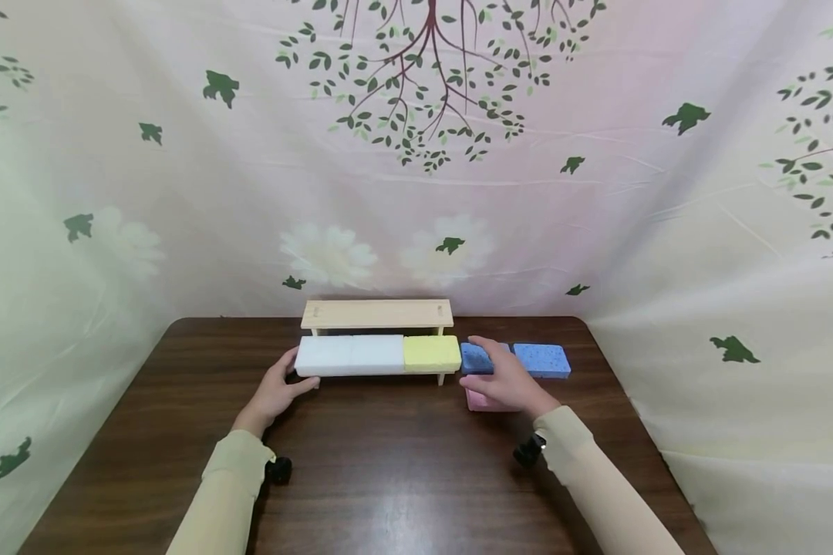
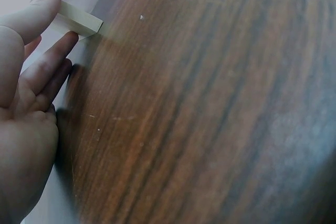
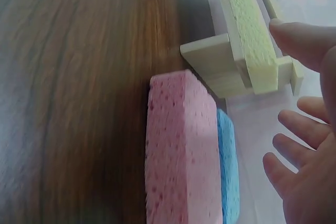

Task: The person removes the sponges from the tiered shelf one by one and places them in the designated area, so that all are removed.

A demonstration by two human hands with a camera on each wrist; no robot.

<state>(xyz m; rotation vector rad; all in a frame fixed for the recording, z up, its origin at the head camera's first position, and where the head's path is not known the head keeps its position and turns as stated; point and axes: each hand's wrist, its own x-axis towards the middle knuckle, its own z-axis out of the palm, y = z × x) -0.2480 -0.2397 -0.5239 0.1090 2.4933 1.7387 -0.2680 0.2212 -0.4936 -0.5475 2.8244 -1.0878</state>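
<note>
two plain white sponge bricks (image 1: 350, 356) and a yellow sponge brick (image 1: 432, 354) lie flat in a row, touching, yellow at the right end.

Hand passage is available over the wooden tabletop (image 1: 389, 470) in front of the two-tier wooden rack (image 1: 377, 314). Printed cloth (image 1: 382, 196) bounds the rear. The left hand (image 1: 278, 389) obstructs the rack's left end; at right, the pink sponge (image 1: 482, 402) and blue sponges (image 1: 541, 360) obstruct low travel.
</note>
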